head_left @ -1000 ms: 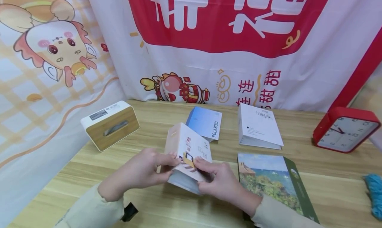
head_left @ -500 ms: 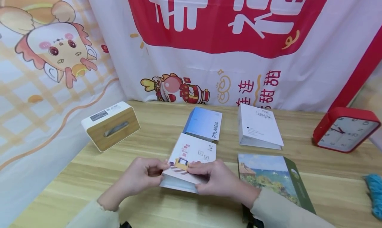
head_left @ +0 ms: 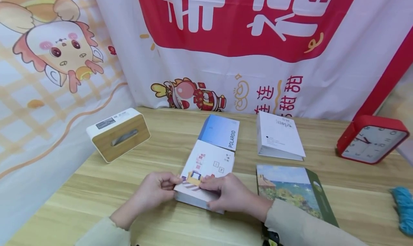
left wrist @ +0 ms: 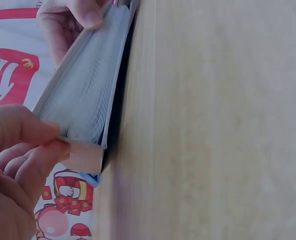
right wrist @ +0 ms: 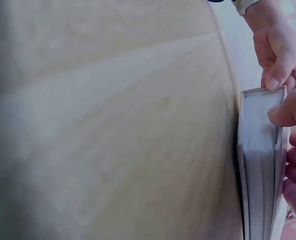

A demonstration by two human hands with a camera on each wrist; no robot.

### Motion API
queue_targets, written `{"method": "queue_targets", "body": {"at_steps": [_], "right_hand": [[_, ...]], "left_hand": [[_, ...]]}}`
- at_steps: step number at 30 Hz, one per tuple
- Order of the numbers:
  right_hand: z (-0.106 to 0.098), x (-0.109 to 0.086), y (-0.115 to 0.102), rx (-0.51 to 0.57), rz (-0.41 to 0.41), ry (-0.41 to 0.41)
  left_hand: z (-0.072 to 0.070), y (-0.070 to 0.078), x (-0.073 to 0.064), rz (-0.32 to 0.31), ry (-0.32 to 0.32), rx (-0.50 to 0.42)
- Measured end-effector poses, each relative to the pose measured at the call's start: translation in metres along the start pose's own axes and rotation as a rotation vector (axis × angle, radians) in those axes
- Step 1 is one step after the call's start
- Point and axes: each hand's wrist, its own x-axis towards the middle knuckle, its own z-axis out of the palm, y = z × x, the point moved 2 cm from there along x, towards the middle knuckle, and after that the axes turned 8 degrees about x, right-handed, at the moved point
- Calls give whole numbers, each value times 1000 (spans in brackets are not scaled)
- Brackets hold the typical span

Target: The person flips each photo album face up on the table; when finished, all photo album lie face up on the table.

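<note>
Support the white album [head_left: 209, 160] at its near end, low on or just over the wooden table [head_left: 171, 228], with the left hand [head_left: 158, 188] pinching lightly at the spine-side corner and the right hand [head_left: 229, 193] curled about the near edge, thumb [right wrist: 287, 112] by the page edges [left wrist: 90, 90]. Best to settle level, pressing evenly from both sides without shoving the blue album [head_left: 222, 131] just beyond; impossible to tell whether already fully resting. Loosen gently, probably thumb first, to avoid splaying the leaves.
</note>
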Motion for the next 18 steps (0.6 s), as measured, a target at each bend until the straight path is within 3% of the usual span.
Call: {"method": "queue_targets", "body": {"at_steps": [13, 18], "right_hand": [[6, 1, 1, -91, 0, -37], [5, 0, -4, -146, 21, -88]], "left_hand": [[3, -4, -1, -22, 18, 13], [-1, 4, -2, 6, 6, 130]]}}
